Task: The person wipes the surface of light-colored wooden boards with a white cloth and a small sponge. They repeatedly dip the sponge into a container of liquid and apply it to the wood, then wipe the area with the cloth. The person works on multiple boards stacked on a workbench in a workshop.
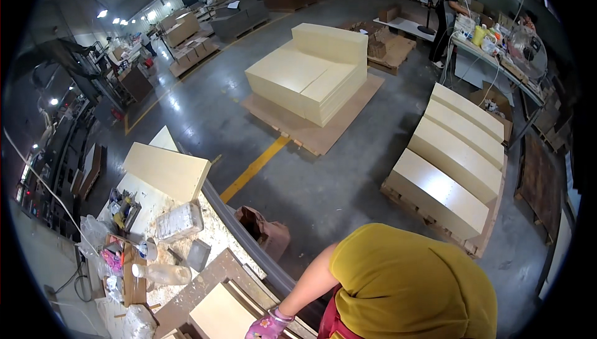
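My right arm, in a mustard-yellow sleeve, reaches down and left to the workbench (208, 270). My right hand (268, 325) wears a pink flowered glove and is at the right edge of a cream board (221, 311). The lower picture edge cuts off its fingers, so its grip is hidden. Brown strips (252, 302) lie along that board's side. My left hand is out of view. Farther up the bench are a clear plastic bottle (165, 274), a pale wrapped block (179, 221), a small grey block (198, 255) and a long cream panel piece (166, 170).
A brown paper sack (264, 232) stands on the floor by the bench's dark edge. Stacks of cream panels sit on a central pallet (329, 140) and a right pallet (410, 208). A person (445, 9) stands at a cluttered table (497, 65), near a fan (527, 53).
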Motion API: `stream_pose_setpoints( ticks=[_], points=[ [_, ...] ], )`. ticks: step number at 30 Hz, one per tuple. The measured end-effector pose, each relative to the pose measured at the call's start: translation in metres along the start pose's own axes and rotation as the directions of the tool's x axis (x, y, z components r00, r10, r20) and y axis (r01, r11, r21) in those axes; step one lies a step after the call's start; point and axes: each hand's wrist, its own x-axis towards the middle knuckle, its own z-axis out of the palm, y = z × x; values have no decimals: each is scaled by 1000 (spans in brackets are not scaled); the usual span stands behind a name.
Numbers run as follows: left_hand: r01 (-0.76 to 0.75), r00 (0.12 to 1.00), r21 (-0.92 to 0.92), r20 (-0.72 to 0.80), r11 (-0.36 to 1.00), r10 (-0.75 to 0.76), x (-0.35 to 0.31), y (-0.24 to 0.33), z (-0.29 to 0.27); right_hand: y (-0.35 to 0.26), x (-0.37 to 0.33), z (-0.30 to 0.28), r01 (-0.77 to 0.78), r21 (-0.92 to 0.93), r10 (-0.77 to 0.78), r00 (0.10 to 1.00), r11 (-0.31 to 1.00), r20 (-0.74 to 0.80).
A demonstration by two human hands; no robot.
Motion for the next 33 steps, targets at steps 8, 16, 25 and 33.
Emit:
stream_pose_setpoints(
  ticks=[8, 16, 25, 33],
  points=[
    [-24, 999, -13, 28, 1000, 24, -3, 6, 25, 9, -8, 26, 32, -37, -34, 999, 999, -41],
    [1, 999, -7, 44, 1000, 0, -20, 4, 32, 18, -23, 45, 64, -54, -67, 995, 997, -68],
    [29, 998, -37, 54, 999, -27, -34, -6, 36, 36, -21, 69, 37, -48, -40, 998, 998, -53],
    [103, 992, -78, 77, 992, -97, -56, -33, 34, 46, -18, 85, 34, -47, -35, 999, 998, -26]
  ],
)
